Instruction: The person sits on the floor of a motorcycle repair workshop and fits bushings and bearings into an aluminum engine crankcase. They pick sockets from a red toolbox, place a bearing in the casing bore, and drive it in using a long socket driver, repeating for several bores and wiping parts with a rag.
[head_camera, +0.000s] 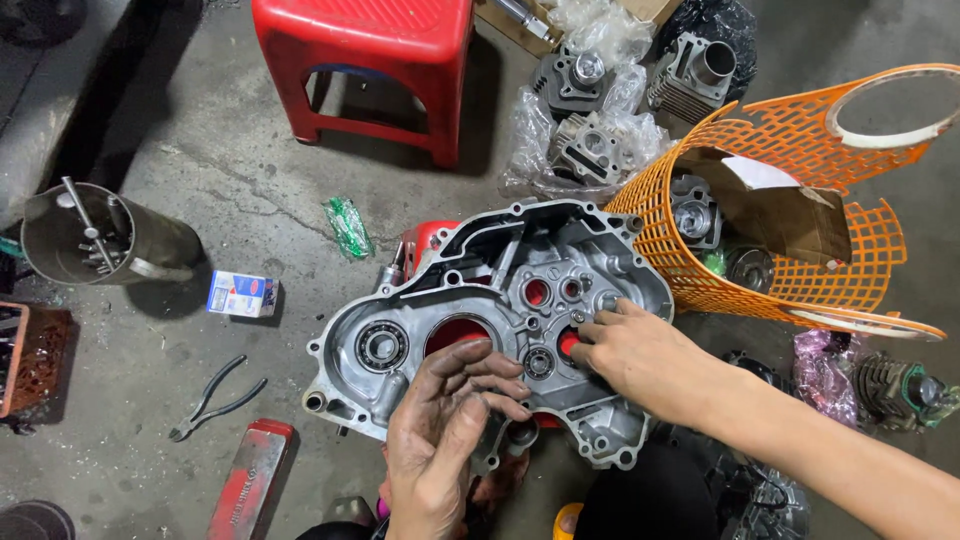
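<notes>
Steadying the crankcase half, my left hand lies open-fingered on its rim, gripping nothing; my right hand pinches a small fitting. Rigid, heavy, oily casting: best held by the edges.

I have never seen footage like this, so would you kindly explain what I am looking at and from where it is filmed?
The single picture comes from a camera on a person's head, looking down at a concrete floor. The grey metal engine case half lies in the middle. The greasy left hand rests open on its lower edge; the right hand presses fingertips onto a small part on it, holding nothing clearly. Around lie pliers, a red stool, and an orange basket of engine parts.
</notes>
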